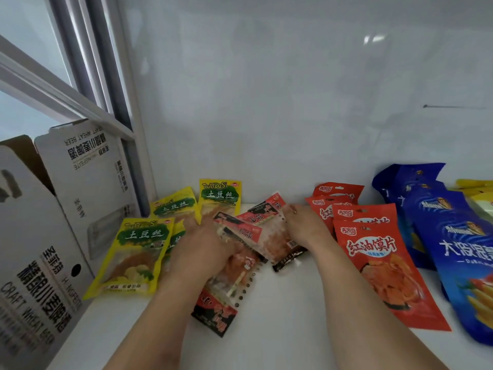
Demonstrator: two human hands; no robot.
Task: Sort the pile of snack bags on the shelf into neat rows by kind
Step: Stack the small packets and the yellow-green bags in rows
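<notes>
Glossy red-and-black snack packets (248, 236) are lying fanned in the middle of the white shelf (280, 316). The left hand (202, 247) is gripping the near ones while the right hand (301, 228) is pinching a far packet's edge. Flat yellow pouches (136, 252) are lying left; red bags (378, 252) and crinkly blue bags (453, 236) are lined up right.

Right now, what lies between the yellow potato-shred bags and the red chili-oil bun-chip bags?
In the head view, the jumbled red-and-black snack packets lie there, between the yellow bags and the red bags. The left hand and right hand both grip packets.
</notes>
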